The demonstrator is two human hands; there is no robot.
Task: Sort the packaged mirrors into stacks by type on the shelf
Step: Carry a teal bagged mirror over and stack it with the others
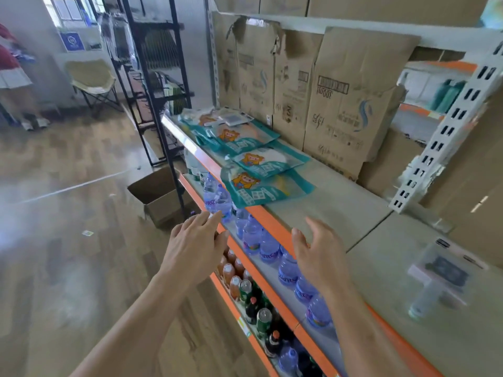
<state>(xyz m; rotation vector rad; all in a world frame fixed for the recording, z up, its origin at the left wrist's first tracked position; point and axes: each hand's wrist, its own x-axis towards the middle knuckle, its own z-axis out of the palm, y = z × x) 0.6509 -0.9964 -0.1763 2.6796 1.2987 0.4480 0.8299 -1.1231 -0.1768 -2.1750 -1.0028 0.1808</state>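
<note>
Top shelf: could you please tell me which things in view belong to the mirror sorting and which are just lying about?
Job: teal packs, pink pack, shelf, left hand and right hand, both empty.
Lying about: cartons, water bottles, cans, floor box, chair.

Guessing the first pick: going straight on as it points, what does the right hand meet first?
Probably the nearest teal package, overhanging the shelf edge; only bare shelf lies between, though depth is unclear.

Single head-worn wide-angle view, looking forward and down along the shelf point(340, 202) from close range, floor at left.
</note>
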